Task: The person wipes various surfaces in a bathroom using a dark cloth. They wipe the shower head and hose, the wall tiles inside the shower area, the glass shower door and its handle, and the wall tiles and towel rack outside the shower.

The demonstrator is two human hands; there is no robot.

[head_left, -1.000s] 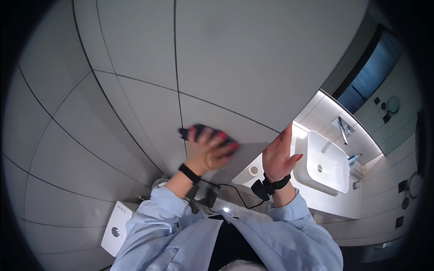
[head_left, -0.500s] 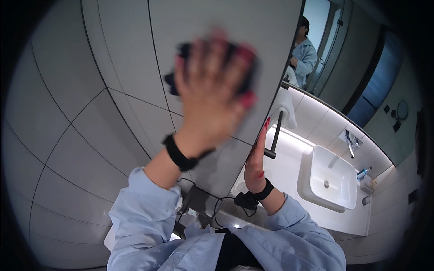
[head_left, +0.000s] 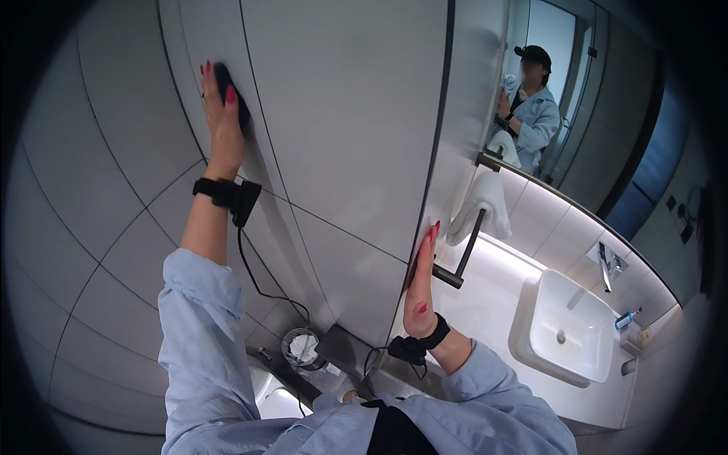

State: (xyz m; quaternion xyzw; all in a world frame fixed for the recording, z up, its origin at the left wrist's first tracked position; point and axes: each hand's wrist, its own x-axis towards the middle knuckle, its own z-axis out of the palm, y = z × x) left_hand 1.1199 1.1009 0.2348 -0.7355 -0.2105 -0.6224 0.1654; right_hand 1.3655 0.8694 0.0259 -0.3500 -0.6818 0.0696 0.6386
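My left hand [head_left: 222,121] is pressed against the tiled wall at the left, fingers stretched over a dark cloth [head_left: 239,106]. The cloth is flattened between palm and tile, and mostly hidden by the hand. A black wristband [head_left: 227,193] with a cable sits on that wrist. My right hand [head_left: 422,288] rests with straight fingers along the right edge of the light grey wall panel [head_left: 349,114] and holds nothing. It is beside a black towel bar [head_left: 472,246] with a white towel [head_left: 485,205] hanging over it.
A white basin [head_left: 569,326] stands on the white counter [head_left: 485,296] at the right, with a metal tap [head_left: 607,265] and a blue-topped bottle [head_left: 626,320]. Above them is a mirror [head_left: 576,98]. Low down is a bin [head_left: 303,349] with crumpled white paper.
My left hand has moved left with the cloth, from the middle of the light panel to the wall's left part. My right hand stays at the panel edge. The view has shifted.
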